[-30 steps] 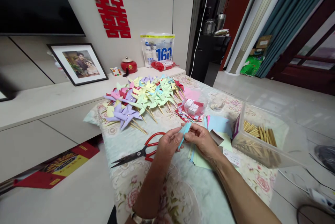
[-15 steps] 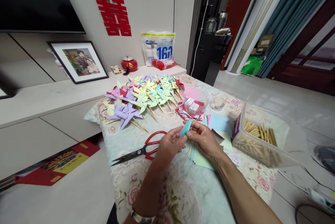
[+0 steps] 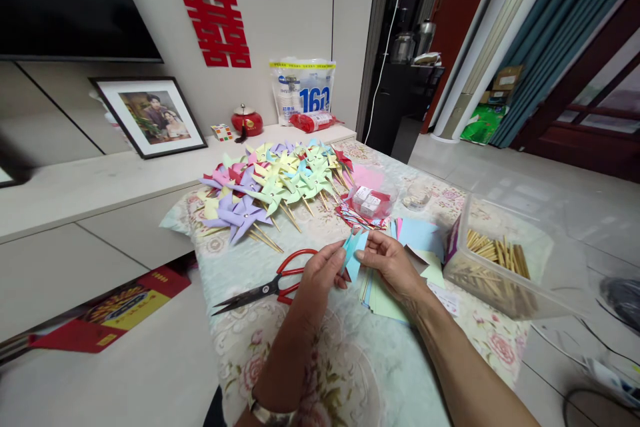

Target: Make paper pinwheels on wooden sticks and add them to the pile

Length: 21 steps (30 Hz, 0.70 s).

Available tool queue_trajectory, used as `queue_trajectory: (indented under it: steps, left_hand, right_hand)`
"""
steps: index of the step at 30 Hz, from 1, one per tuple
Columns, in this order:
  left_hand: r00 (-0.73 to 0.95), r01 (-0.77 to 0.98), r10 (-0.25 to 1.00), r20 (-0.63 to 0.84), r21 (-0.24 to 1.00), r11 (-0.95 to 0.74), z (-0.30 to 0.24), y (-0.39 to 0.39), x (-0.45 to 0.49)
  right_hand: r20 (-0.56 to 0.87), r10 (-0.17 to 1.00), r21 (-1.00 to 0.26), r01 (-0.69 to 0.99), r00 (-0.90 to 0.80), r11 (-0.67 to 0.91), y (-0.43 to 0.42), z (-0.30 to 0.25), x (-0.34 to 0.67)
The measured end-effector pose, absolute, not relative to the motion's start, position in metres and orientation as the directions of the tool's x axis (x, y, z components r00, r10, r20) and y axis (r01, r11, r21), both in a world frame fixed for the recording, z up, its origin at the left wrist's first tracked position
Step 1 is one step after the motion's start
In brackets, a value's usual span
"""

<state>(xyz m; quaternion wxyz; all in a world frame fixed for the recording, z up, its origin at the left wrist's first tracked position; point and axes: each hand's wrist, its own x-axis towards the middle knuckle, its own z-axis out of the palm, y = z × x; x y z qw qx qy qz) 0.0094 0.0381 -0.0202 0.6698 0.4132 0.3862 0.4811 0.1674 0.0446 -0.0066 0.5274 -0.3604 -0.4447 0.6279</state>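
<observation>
Both my hands meet over the table's middle, pinching one folded light-blue paper square [image 3: 354, 254]. My left hand [image 3: 320, 274] grips its left edge with thumb and fingers closed. My right hand [image 3: 393, 266] pinches its right side. The paper is partly spread, showing two flaps. Just under my right hand lies a stack of coloured paper squares [image 3: 417, 240]. Red-handled scissors [image 3: 270, 287] lie on the cloth to the left of my left hand.
A heap of finished paper pinwheels [image 3: 270, 184] on sticks covers the far table. A clear tub of wooden sticks [image 3: 493, 260] stands at right. A small clear bowl [image 3: 373, 200] with red and white pieces sits behind my hands. A low cabinet with a framed photo [image 3: 147, 114] runs left.
The blue paper has opened out between my fingers, from a narrow folded strip to a wider shape with two flaps. My hands stayed in about the same place.
</observation>
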Motion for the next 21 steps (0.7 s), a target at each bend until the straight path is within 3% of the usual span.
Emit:
queue_trajectory:
  steps: [8, 12, 16, 21]
  left_hand:
    - [0.187, -0.373, 0.966, -0.178, 0.897, 0.238, -0.015, 0.036, 0.009]
    - [0.188, -0.491, 0.959, -0.211, 0.826, 0.278, -0.011, 0.035, 0.008]
    - [0.242, -0.573, 0.952, -0.186, 0.765, 0.295, -0.005, 0.032, 0.006]
    - [0.308, -0.557, 0.946, -0.106, 0.786, 0.269, -0.004, 0.029, 0.007]
  right_hand:
    - [-0.096, 0.993, -0.938, -0.327, -0.068, -0.113, 0.043, -0.002, 0.166]
    - [-0.115, 0.992, -0.93, -0.346, -0.049, -0.125, 0.043, -0.001, 0.165]
    - [-0.123, 0.992, -0.907, -0.404, -0.013, -0.118, 0.043, 0.0, 0.162]
    - [-0.129, 0.991, -0.875, -0.475, 0.036, -0.096, 0.041, 0.004, 0.16]
